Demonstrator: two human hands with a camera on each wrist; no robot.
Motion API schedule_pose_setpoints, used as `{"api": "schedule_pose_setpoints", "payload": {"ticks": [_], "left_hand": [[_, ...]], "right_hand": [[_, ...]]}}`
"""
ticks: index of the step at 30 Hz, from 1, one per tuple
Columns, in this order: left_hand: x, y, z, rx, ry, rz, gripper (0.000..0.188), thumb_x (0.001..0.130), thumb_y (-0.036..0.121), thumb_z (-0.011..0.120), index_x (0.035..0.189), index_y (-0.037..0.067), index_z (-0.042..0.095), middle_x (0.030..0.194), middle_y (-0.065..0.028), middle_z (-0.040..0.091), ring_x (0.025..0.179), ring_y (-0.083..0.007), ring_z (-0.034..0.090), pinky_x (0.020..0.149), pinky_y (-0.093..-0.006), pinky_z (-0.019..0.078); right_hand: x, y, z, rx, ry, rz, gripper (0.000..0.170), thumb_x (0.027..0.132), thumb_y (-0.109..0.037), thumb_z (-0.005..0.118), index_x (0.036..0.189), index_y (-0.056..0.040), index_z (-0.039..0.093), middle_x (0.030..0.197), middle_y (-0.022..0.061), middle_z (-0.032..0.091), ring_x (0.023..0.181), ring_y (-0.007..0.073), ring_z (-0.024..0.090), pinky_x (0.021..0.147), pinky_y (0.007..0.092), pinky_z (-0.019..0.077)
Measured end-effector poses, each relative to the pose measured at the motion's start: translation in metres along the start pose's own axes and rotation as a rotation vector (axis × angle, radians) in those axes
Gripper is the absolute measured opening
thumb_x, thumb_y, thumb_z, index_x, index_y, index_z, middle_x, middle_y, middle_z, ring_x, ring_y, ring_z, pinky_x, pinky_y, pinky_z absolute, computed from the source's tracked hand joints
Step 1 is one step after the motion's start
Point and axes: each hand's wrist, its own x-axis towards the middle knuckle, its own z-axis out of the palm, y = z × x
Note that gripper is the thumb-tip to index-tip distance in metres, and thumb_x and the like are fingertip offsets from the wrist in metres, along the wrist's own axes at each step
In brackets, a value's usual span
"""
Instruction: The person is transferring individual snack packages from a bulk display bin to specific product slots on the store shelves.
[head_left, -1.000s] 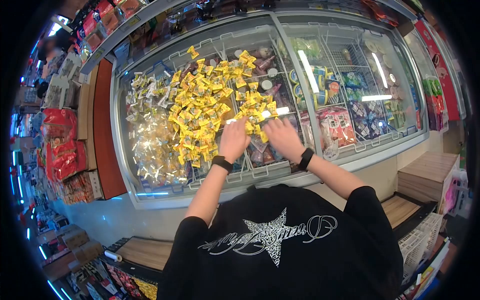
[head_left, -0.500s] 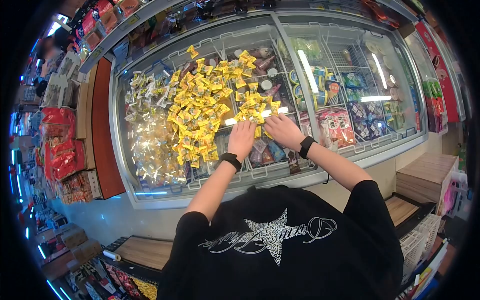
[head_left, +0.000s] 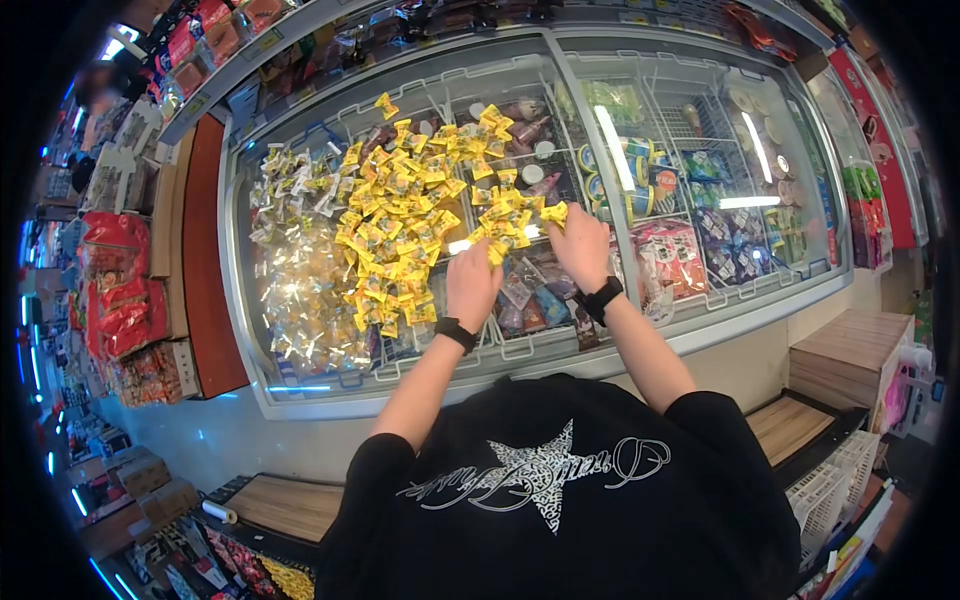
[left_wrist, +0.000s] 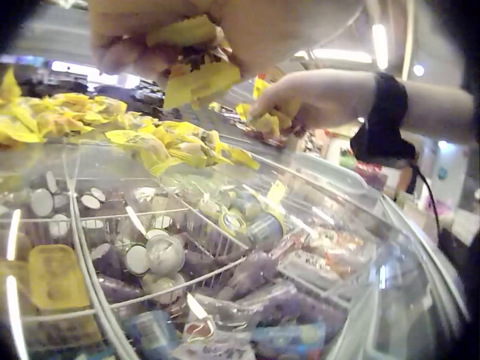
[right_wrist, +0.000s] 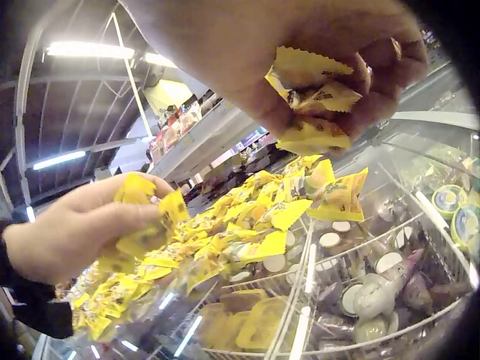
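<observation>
Gripping little yellow packets [right_wrist: 309,67] in both hands here: the right hand [head_left: 583,250] has its fingers curled round a few, and the left hand [head_left: 472,287] is pinching some too, just to the left of it near the middle of the head view. They've got crimped, zigzag ends and shiny plastic wrap. There's dark print on them, but it's too small and blurry for me to read, sorry.

Right past the fingertips, a big loose heap [head_left: 400,215] of the same packets fills the centre-left of the frame, lying on the glass top [head_left: 600,300] of a chest freezer [head_left: 330,403]. Left of that is a spread of clear, crinkly wrappers [head_left: 310,290].

Under the glass there are white wire baskets [head_left: 690,118], plus round tubs [head_left: 640,200] in blue and yellow right of centre, labels not legible. Black bands [head_left: 457,332] on both wrists. The black T-shirt [head_left: 690,500] at the bottom has a patterned white star with loopy script I can't make out. Glossy red bags [head_left: 118,290] sit far left.
</observation>
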Motion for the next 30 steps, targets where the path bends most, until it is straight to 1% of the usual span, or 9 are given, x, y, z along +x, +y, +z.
{"api": "schedule_pose_setpoints", "payload": {"ticks": [3,4,7,11,15,18,20,25,30], "left_hand": [[0.009,0.001,0.011,-0.087,0.223,-0.344,0.038,0.084,0.016,0.055,0.117,0.001,0.046,0.101,-0.0192,0.059,0.094,-0.0360,0.055,0.079,-0.0440,0.0433],[0.013,0.004,0.010,-0.049,0.118,-0.465,0.040,0.085,0.019,0.055,0.119,0.001,0.044,0.106,-0.0198,0.058,0.096,-0.0367,0.056,0.079,-0.0448,0.0452],[0.020,0.002,0.025,0.045,-0.046,-0.639,0.040,0.085,0.021,0.054,0.118,0.001,0.043,0.105,-0.0201,0.058,0.095,-0.0368,0.057,0.077,-0.0461,0.0463],[0.020,-0.003,0.043,0.105,0.026,-0.603,0.041,0.088,0.027,0.052,0.118,0.001,0.043,0.104,-0.0201,0.058,0.093,-0.0370,0.058,0.075,-0.0464,0.0472],[0.020,-0.008,0.038,0.037,0.052,-0.588,0.041,0.089,0.027,0.053,0.119,0.000,0.042,0.105,-0.0215,0.058,0.092,-0.0376,0.057,0.074,-0.0459,0.0467],[0.019,-0.014,0.032,-0.054,0.110,-0.556,0.040,0.088,0.024,0.054,0.118,0.000,0.043,0.104,-0.0227,0.058,0.092,-0.0387,0.057,0.075,-0.0456,0.0457],[0.018,-0.020,0.034,-0.102,0.191,-0.508,0.038,0.088,0.023,0.056,0.116,0.000,0.044,0.101,-0.0223,0.057,0.092,-0.0393,0.056,0.076,-0.0453,0.0455],[0.030,-0.008,0.031,-0.192,0.173,-0.513,0.042,0.089,0.022,0.054,0.119,-0.002,0.039,0.109,-0.0276,0.052,0.095,-0.0433,0.055,0.077,-0.0473,0.0456],[0.042,-0.003,0.047,-0.185,0.125,-0.532,0.042,0.087,0.022,0.058,0.114,-0.001,0.037,0.107,-0.0285,0.051,0.090,-0.0460,0.056,0.073,-0.0488,0.0475]], "right_hand": [[0.006,-0.005,0.021,-0.149,0.069,0.039,0.030,0.075,-0.029,0.065,0.087,-0.0041,0.052,0.077,0.0108,0.062,0.070,0.0301,0.062,0.072,0.0455,0.0416],[0.007,-0.006,0.027,-0.167,0.086,0.058,0.033,0.075,-0.031,0.066,0.087,-0.0040,0.052,0.075,0.0118,0.063,0.069,0.0307,0.063,0.070,0.0454,0.0425],[0.010,-0.009,0.034,-0.194,0.088,0.121,0.038,0.073,-0.036,0.067,0.085,-0.0034,0.054,0.071,0.0137,0.064,0.068,0.0317,0.063,0.066,0.0451,0.0451],[0.016,-0.004,0.033,-0.129,-0.011,0.211,0.039,0.071,-0.038,0.069,0.084,-0.0031,0.057,0.071,0.0129,0.065,0.067,0.0311,0.065,0.065,0.0452,0.0474],[0.018,-0.005,0.023,-0.073,-0.079,0.230,0.035,0.070,-0.036,0.070,0.083,-0.0047,0.060,0.072,0.0120,0.065,0.070,0.0312,0.064,0.066,0.0451,0.0461],[0.015,-0.004,0.019,-0.134,-0.067,0.161,0.031,0.066,-0.030,0.071,0.082,-0.0056,0.058,0.082,0.0103,0.065,0.081,0.0279,0.061,0.073,0.0445,0.0417],[0.010,-0.008,0.013,-0.064,-0.006,0.000,0.031,0.064,-0.027,0.071,0.082,-0.0055,0.058,0.081,0.0107,0.063,0.082,0.0279,0.058,0.074,0.0430,0.0393],[-0.004,-0.032,0.012,-0.032,0.075,-0.409,0.026,0.063,-0.020,0.070,0.082,-0.0065,0.057,0.079,0.0096,0.059,0.083,0.0271,0.054,0.075,0.0403,0.0364],[-0.008,-0.030,0.044,-0.131,0.030,-0.404,0.016,0.064,-0.012,0.065,0.076,-0.0056,0.058,0.081,0.0092,0.058,0.084,0.0247,0.053,0.074,0.0366,0.0403]]}}
